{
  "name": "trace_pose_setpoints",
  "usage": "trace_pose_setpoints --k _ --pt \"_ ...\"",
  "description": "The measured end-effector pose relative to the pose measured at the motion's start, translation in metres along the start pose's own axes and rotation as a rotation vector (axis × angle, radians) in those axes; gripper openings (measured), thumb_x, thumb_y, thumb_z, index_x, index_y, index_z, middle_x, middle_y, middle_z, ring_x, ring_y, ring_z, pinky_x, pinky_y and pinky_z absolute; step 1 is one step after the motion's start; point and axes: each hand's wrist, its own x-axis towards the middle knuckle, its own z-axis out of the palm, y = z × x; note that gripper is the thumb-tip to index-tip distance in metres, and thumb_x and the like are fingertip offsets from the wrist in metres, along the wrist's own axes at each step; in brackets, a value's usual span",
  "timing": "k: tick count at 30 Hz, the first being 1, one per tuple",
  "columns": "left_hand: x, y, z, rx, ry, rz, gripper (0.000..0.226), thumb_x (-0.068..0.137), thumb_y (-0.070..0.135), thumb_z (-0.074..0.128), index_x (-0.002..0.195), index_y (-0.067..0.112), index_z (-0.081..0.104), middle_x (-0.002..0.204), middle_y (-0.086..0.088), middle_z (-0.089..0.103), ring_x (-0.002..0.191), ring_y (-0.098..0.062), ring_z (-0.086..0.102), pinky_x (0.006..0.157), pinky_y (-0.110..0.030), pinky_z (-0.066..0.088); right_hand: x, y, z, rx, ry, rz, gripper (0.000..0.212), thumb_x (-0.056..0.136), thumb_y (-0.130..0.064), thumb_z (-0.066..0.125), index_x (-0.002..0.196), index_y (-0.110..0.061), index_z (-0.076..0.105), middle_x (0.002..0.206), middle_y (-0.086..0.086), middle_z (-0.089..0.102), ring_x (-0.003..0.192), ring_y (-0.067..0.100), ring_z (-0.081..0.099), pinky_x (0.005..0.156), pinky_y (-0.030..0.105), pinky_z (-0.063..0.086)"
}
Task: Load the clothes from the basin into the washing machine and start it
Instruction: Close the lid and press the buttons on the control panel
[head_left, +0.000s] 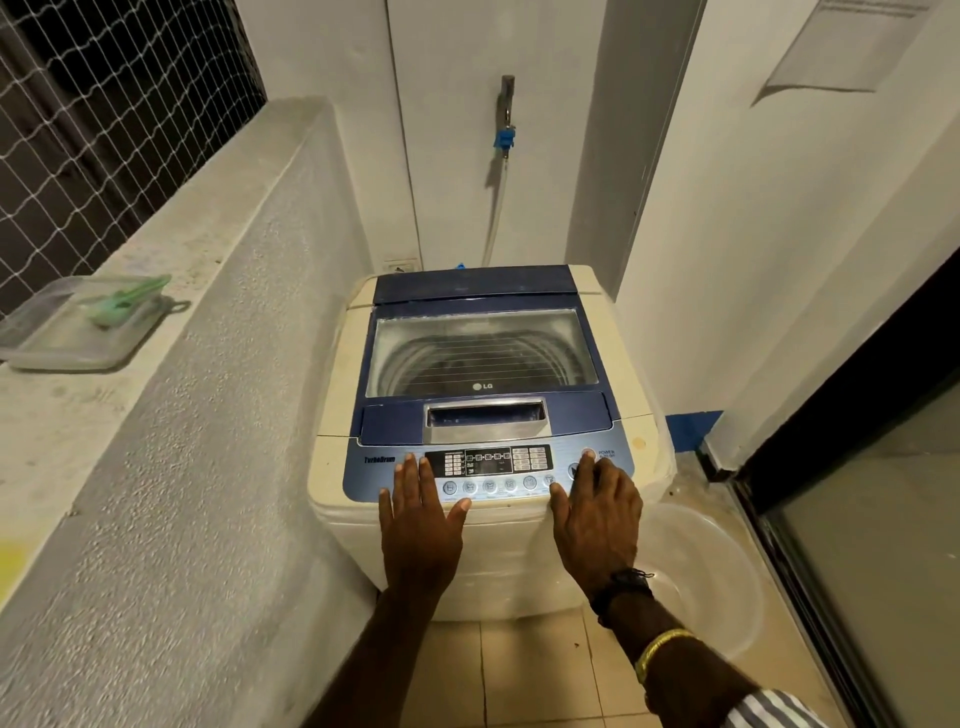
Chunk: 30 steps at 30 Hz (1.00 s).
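Two hands (421, 525) (597, 519) on washing machine (483, 467) (basin (717, 577) beside, right).

I'm seeing: washing machine (483, 540) showing cream body, lid (483, 410) showing dark blue. Basin (727, 571) showing translucent white. My sleeve (769, 709) showing blue-white stripes. Tap connector (504, 139) showing blue. Scoop (127, 301) showing green.

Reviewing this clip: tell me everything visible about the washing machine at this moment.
The washing machine is a cream top-loader with a blue lid, standing on tiled floor between a rough wall and a glass door. The lid is shut; its clear window shows the ribbed drum, contents unclear. The left hand lies flat on the blue control panel; the right hand rests there with a fingertip at the power button. A clear basin sits beside it, apparently empty.
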Motion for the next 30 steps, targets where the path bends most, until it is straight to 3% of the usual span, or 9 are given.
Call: trace_pose_setpoints --k 3,6,12,17,20,25,30 --pt "-0.001 -0.005 -0.001 -0.01 -0.009 0.024 0.083 0.091 0.065 0.033 0.154 0.011 0.031 0.161 -0.01 0.028 0.149 -0.031 0.027 0.12 -0.05 0.022 0.0 -0.004 -0.001 0.004 -0.016 0.026 0.064 0.097 -0.053 0.04 0.144 -0.009 0.045 0.132 0.014 0.054 0.123 0.033 0.05 0.101 0.047 0.044" --pt "-0.001 -0.013 -0.004 -0.03 -0.028 0.066 0.082 0.093 0.065 0.023 0.156 0.012 0.025 0.164 -0.008 0.02 0.152 -0.029 0.019 0.122 -0.047 0.016 0.002 -0.006 -0.002 0.009 -0.042 0.048 0.062 0.096 -0.051 0.052 0.141 -0.009 0.048 0.128 0.014 0.057 0.121 0.034 0.052 0.1 0.048 0.045" --pt "-0.002 -0.022 -0.008 -0.063 -0.065 0.127 0.084 0.09 0.063 0.01 0.159 0.014 0.013 0.166 -0.004 0.004 0.154 -0.023 0.004 0.125 -0.042 0.004 0.004 -0.011 -0.004 0.01 -0.094 0.077 0.061 0.093 -0.051 0.056 0.138 -0.01 0.05 0.127 0.015 0.058 0.118 0.035 0.054 0.096 0.049 0.048" --pt "-0.003 -0.027 -0.006 -0.115 -0.064 0.15 0.079 0.093 0.059 0.014 0.158 0.014 0.015 0.166 -0.003 0.002 0.154 -0.021 0.002 0.124 -0.039 -0.001 0.004 -0.012 -0.002 0.005 -0.083 0.068 0.057 0.094 -0.046 0.057 0.135 -0.009 0.051 0.127 0.016 0.057 0.117 0.035 0.053 0.096 0.049 0.047" --pt "-0.003 -0.029 -0.007 -0.146 -0.084 0.152 0.072 0.096 0.051 0.023 0.158 0.014 0.016 0.166 -0.002 0.0 0.154 -0.02 0.0 0.124 -0.038 -0.004 0.005 -0.017 0.004 0.052 -0.063 0.013 0.053 0.096 -0.039 0.057 0.137 -0.005 0.051 0.139 0.022 0.054 0.129 0.04 0.05 0.106 0.052 0.045" --pt "-0.001 -0.031 -0.009 -0.137 -0.146 0.165 0.075 0.094 0.051 0.021 0.159 0.017 0.003 0.164 0.0 -0.015 0.152 -0.019 -0.014 0.121 -0.037 -0.014 0.0 -0.024 0.014 0.045 -0.092 0.003 0.071 0.101 -0.054 0.041 0.151 -0.003 0.038 0.16 0.023 0.032 0.15 0.042 0.027 0.121 0.054 0.022" --pt "-0.003 -0.029 -0.005 -0.254 -0.091 0.146 0.069 0.096 0.044 0.027 0.157 0.015 0.017 0.164 0.0 -0.009 0.153 -0.018 -0.01 0.122 -0.036 -0.014 -0.002 -0.022 0.017 0.019 -0.092 -0.011 0.084 0.098 -0.062 0.014 0.157 -0.004 0.028 0.165 0.021 0.024 0.154 0.039 0.018 0.124 0.053 0.016"
